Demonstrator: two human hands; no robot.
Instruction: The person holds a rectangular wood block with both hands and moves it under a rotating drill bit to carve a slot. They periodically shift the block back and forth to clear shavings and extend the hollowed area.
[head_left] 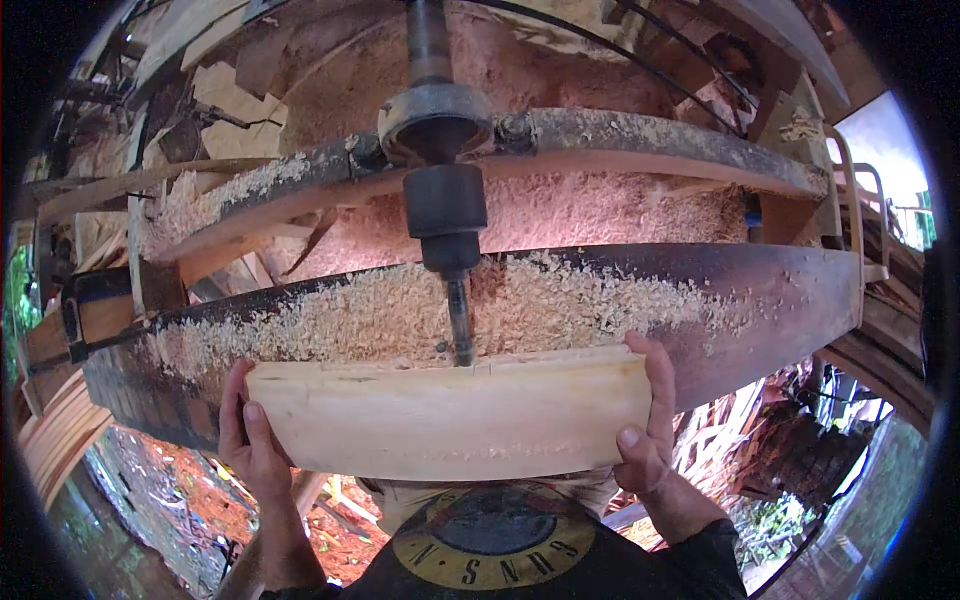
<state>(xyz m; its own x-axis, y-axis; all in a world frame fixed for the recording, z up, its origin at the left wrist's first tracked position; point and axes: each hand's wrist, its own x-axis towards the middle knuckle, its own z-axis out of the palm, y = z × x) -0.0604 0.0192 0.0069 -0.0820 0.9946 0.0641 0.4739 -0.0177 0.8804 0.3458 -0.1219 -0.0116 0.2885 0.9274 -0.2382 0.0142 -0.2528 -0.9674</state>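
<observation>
A pale wooden board (440,425) lies level across the front of a dark work table, its far edge up against a rotating cutter bit (459,325). At its left end, my left hand (250,430) grips the wood, thumb on the near side and fingers round the end. My right hand (650,415) holds the right end in the same way, index finger stretched along the far corner. Above the bit hangs a dark chuck (445,205) on a vertical spindle. Part of the far edge is hidden among shavings.
Wood shavings (590,300) cover much of the table (800,290). Behind it runs a dusty wooden beam (650,140). Stacked curved wood strips (65,440) stand at the left. Below, scraps litter the reddish ground (200,510). A metal rail (860,220) rises at the right.
</observation>
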